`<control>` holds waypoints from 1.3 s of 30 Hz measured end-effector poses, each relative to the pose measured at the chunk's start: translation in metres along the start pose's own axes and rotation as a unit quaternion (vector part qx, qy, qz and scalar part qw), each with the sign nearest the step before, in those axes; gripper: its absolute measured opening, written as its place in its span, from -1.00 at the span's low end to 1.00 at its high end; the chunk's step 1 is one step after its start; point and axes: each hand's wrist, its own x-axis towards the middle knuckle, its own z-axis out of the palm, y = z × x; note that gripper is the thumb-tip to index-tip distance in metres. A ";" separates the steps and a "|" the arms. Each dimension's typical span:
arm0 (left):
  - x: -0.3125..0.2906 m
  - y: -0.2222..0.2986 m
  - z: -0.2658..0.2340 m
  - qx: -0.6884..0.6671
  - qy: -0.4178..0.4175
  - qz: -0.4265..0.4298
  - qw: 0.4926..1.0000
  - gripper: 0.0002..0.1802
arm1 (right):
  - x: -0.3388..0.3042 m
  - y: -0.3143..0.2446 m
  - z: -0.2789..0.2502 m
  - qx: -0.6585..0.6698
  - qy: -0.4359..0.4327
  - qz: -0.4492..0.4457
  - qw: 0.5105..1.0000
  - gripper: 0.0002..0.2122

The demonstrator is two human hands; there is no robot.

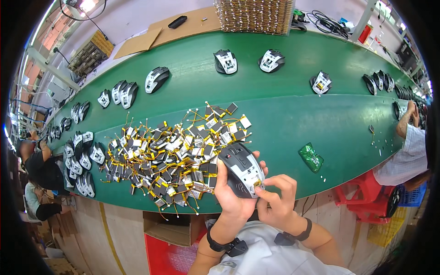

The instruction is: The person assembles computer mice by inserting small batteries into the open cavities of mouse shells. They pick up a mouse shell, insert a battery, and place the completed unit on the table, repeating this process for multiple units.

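A black and grey computer mouse (240,164) rests tilted in my left hand (233,201), underside up, with my fingers wrapped round its sides. At its near end, a bit of yellow (257,183) shows in an uncovered compartment. My right hand (280,201) has thumb and index finger pinched at that compartment, touching the mouse's edge. Whatever is between those fingertips is too small to make out. Left of the mouse spreads a heap of small battery packs (169,153), silver and dark grey with yellow tape and thin wires ending in white connectors.
More mice line the far green belt (192,87), and several (82,160) cluster left of the heap. A crumpled green packet (311,157) lies on the right. Co-workers sit at both ends. Behind the belt stands a tall stack of wired parts (253,16). An open cardboard box (168,228) is below the table edge.
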 end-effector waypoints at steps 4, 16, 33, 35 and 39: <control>0.000 0.000 0.007 0.038 0.025 0.005 0.999 -0.31 | 0.018 0.000 -0.015 0.077 -0.038 0.020 0.996 -0.70; 0.006 0.021 0.021 0.452 -0.101 -0.078 0.883 -0.30 | 0.133 0.102 -0.058 -0.084 -0.101 -0.164 0.978 -0.75; -0.051 0.071 -0.021 0.438 -0.076 0.021 0.895 -0.62 | 0.235 0.234 0.008 -0.339 -0.277 0.102 0.893 -0.69; -0.051 0.068 -0.020 0.436 -0.061 0.037 0.897 -0.61 | 0.260 0.241 0.030 -0.244 -0.228 0.231 0.914 -0.49; -0.040 0.086 -0.061 0.531 -0.129 -0.032 0.837 -0.25 | 0.270 0.239 0.085 -0.296 -0.251 0.306 0.869 -0.20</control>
